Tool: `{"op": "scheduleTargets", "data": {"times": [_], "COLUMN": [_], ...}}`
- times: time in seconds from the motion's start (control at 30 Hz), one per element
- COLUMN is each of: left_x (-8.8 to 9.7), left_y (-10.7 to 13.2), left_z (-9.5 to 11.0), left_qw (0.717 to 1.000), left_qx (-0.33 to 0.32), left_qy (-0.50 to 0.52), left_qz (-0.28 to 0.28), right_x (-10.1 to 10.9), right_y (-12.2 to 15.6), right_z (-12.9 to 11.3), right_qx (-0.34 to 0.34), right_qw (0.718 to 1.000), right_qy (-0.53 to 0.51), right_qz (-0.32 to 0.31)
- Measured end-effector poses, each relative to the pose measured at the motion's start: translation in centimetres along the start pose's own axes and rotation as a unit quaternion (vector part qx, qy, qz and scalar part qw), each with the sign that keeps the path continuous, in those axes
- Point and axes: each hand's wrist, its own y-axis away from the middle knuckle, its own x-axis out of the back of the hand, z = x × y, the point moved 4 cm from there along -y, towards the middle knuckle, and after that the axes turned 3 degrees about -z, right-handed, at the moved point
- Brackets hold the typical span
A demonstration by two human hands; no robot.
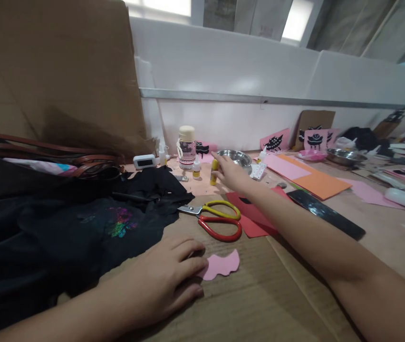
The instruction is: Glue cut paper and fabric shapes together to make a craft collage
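My left hand (168,273) lies low over the cardboard, its fingers curled on the left end of a small pink cut-out (223,266) with wavy edges. The covered end of that piece is hidden. Farther off, my right hand (233,172) is stretched out with its fingers closed at a yellow glue stick (213,173), which stands upright. Between the hands lie scissors (220,221) with one yellow and one red handle, blades pointing left. Red sheets (255,221) lie partly under my right forearm. A small glue bottle (196,168) stands left of the glue stick.
Black cloth (141,213) covers the left side, beside a bag with brown straps (91,159). Behind stand a drinking bottle (187,147) and a metal bowl (236,157). To the right lie a dark phone (325,213) and orange sheets (325,185). A white wall (224,118) closes the back.
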Motion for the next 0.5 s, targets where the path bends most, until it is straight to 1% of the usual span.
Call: {"op": "scheduleTargets", "data": {"times": [0.13,0.2,0.23,0.3,0.4,0.43,0.5], "left_x": [0.0,0.0,0.1,0.1,0.1,0.1,0.0], "left_y": [-0.1,-0.1,-0.2,-0.2,-0.3,-0.3,-0.2], "left_z": [0.1,0.2,0.2,0.3,0.4,0.4,0.5], "left_qw": [1.0,1.0,1.0,1.0,1.0,1.0,1.0], "left_qx": [-0.003,-0.005,-0.006,-0.005,0.005,0.007,0.007], "left_qy": [-0.009,-0.011,-0.011,-0.01,-0.006,-0.006,-0.012], "left_qz": [0.004,0.004,0.005,0.009,0.0,-0.004,-0.008], "right_x": [3.2,4.9,5.7,6.6,7.1,7.0,6.4], "right_y": [-0.2,0.6,1.4,3.9,9.2,11.0,14.0], "right_z": [-1.1,-2.3,-3.1,-4.8,-6.5,-6.7,-6.3], "right_qx": [-0.017,-0.009,0.0,0.027,0.05,0.041,-0.019], "right_qw": [1.0,0.999,0.999,0.994,0.982,0.977,0.961], "right_qy": [-0.01,-0.034,-0.05,-0.084,-0.108,-0.111,-0.131], "right_qz": [0.014,0.01,-0.003,-0.058,-0.149,-0.178,-0.241]}}
